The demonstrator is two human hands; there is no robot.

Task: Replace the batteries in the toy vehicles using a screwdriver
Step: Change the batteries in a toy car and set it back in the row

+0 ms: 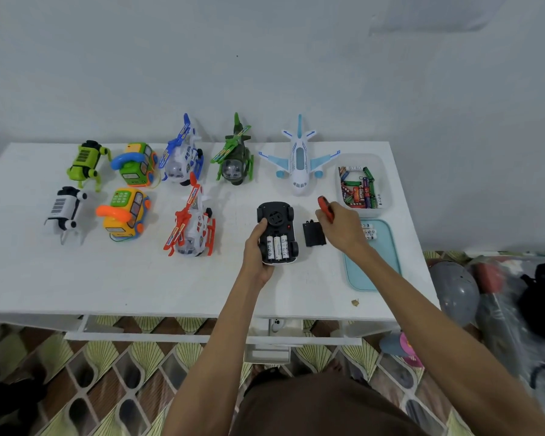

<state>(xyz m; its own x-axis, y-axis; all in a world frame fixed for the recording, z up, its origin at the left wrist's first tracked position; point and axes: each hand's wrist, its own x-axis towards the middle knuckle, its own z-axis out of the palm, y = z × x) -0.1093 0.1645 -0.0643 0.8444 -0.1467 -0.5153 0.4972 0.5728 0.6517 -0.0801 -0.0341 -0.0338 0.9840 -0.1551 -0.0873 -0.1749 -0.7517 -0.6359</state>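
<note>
Toy car [277, 215] lies belly-up on the white table [139, 278], centre-right. Underside is black plastic. The compartment is open, with three white cylindrical batteries [277, 247] side by side; their print is too small to read. Left hand [257, 250] grips the car's side. Right hand [340, 229], apart from it, is curled round an orange-handled screwdriver [324, 207]. A flat black cover [313, 234] lies just beside the car.

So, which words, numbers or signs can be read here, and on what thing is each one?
Nothing reads clearly.
On the three batteries in the toy car: print too small.
On the loose batteries in the white tub: labels blurred.
On the red helicopter: stickers blurred.
On the yellow toy phone: keypad too small.
</note>
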